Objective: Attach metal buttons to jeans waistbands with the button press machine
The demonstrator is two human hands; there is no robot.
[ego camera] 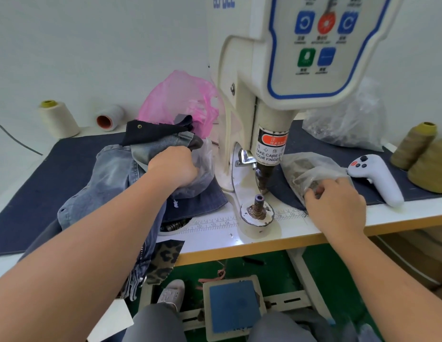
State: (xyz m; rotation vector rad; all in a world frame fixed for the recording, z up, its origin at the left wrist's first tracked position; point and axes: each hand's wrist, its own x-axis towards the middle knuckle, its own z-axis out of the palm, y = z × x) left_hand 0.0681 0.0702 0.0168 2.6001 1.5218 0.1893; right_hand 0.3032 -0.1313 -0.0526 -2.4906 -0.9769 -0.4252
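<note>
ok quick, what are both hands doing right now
Left hand: fingers curled inside a clear plastic bag, contents hidden.
Right hand: pinching the mouth of the clear bag of buttons.

Four thread cones (58, 118), two hands (174, 166).

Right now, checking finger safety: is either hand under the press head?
No: the left hand and right hand each reach into bags beside it.

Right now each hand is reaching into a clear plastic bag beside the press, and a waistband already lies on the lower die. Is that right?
Not quite. In the head view the lower die is bare; the jeans lie left of it. Left hand and right hand are indeed at their bags.
</note>
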